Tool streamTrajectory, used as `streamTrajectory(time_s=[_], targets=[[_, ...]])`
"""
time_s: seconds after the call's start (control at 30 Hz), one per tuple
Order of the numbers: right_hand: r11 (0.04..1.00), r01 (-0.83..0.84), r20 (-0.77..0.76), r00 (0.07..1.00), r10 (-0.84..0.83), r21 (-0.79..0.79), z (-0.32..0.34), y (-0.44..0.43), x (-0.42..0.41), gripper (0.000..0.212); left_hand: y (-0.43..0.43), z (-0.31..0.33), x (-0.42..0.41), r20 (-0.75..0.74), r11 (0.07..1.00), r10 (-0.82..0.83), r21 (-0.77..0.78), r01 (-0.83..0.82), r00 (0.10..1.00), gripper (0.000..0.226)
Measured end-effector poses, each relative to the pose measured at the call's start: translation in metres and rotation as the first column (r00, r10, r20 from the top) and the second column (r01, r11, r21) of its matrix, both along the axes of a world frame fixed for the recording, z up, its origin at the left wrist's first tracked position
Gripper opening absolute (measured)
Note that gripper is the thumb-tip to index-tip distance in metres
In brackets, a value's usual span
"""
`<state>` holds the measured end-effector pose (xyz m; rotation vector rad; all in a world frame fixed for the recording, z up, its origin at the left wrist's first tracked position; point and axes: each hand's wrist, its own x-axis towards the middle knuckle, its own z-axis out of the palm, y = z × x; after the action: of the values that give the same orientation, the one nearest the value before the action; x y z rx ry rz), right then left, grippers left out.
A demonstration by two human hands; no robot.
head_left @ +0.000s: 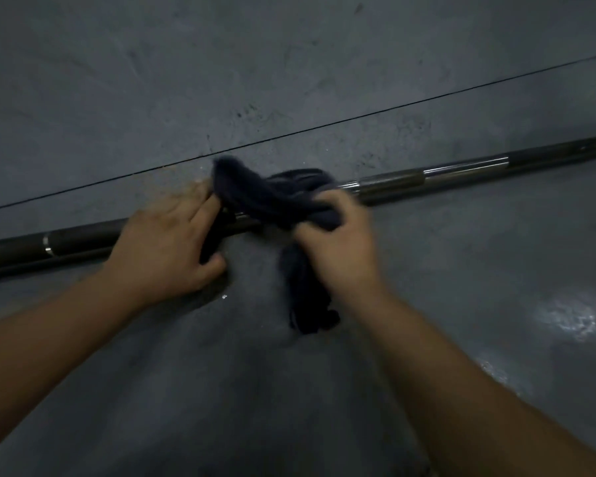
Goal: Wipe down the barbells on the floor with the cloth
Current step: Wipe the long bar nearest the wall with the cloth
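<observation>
Down on the floor (324, 390): dark cloth (272, 197) bunched over a long steel barbell (427, 179), both hands clamped on it.

Lies diagonally across grey, scuffed concrete, from lower left up to the right; bright chrome by the cloth, darker sleeve sections toward each end, a thin ring near the left. Looks soft and thickly napped, navy to black, draped over the bar's middle with one tail hanging down past the wrist. Left hand (166, 246) gripping one end against the bar, thumb tucked under; right hand (341, 242) pinching the other end, fingers curled, slightly blurred. Thin dark seam (427, 101) running behind, roughly parallel to the bar.
</observation>
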<state>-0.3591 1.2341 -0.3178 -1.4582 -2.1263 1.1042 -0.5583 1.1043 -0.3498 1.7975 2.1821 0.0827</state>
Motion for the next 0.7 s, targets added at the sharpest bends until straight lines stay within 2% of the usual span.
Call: streamTrajectory(time_s=[0.07,0.1,0.13,0.17,0.23,0.27,0.33,0.4,0.43,0.47,0.5,0.57,0.6,0.63,0.7], targets=[[0.963,0.224,0.061,0.97,-0.235,0.153,0.016,0.054,0.041,0.025,-0.014,0.0,0.014,0.03,1.0,0.001,-0.008,-0.001,1.0,0.095],[0.9,0.383,0.06,0.914,-0.402,0.208,0.015,0.08,0.055,0.028,-0.022,-0.001,0.021,0.043,1.0,-0.006,-0.008,0.007,0.999,0.095],[0.833,0.512,0.065,0.843,-0.535,0.21,0.01,0.095,0.062,0.037,-0.03,-0.002,0.029,0.052,1.0,-0.024,-0.002,0.024,0.998,0.095],[0.8,0.569,0.117,0.796,-0.594,0.189,-0.003,0.096,0.063,0.041,-0.036,-0.002,0.038,0.059,0.999,-0.039,0.001,0.039,0.997,0.094],[0.817,0.539,0.238,0.783,-0.575,0.203,-0.025,0.052,0.035,0.034,-0.041,0.008,0.05,0.088,1.0,0.005,0.011,-0.006,0.996,0.079],[0.864,0.444,0.258,0.828,-0.497,0.238,-0.029,0.02,0.018,0.031,-0.035,0.014,0.051,0.103,0.997,0.067,0.026,-0.07,0.992,0.065],[0.962,0.178,0.28,0.931,-0.233,0.206,-0.027,-0.039,0.004,0.032,-0.019,0.015,0.048,0.178,0.981,0.186,0.021,-0.193,0.966,0.035],[0.988,-0.067,0.259,0.966,0.028,0.142,-0.008,-0.051,0.019,0.034,-0.015,0.008,0.048,0.223,0.983,0.149,0.068,-0.168,0.963,0.029],[0.979,-0.119,0.239,0.968,0.077,0.164,-0.004,-0.037,0.035,0.034,-0.019,0.003,0.051,0.219,0.986,0.102,0.107,-0.128,0.97,0.029],[0.976,-0.108,0.241,0.969,0.06,0.191,-0.004,-0.018,0.054,0.034,-0.025,-0.003,0.056,0.205,0.984,0.076,0.144,-0.107,0.976,0.031],[0.97,-0.021,0.277,0.96,-0.048,0.242,-0.007,0.005,0.072,0.036,-0.03,-0.007,0.062,0.189,0.979,0.076,0.171,-0.11,0.979,0.034],[0.895,0.276,0.27,0.886,-0.378,0.35,-0.02,0.037,0.096,0.047,-0.036,-0.011,0.071,0.182,0.97,0.111,0.193,-0.147,0.977,0.044],[0.848,0.404,0.233,0.838,-0.494,0.344,-0.028,0.029,0.092,0.05,-0.035,-0.011,0.074,0.17,0.971,0.116,0.187,-0.148,0.979,0.05],[0.832,0.438,0.232,0.818,-0.526,0.341,-0.035,0.006,0.071,0.048,-0.034,-0.011,0.076,0.16,0.975,0.114,0.171,-0.141,0.98,0.054],[0.926,0.247,0.264,0.908,-0.324,0.286,-0.035,-0.064,0.014,0.039,-0.032,-0.009,0.074,0.209,0.974,0.157,0.131,-0.186,0.965,0.059]])
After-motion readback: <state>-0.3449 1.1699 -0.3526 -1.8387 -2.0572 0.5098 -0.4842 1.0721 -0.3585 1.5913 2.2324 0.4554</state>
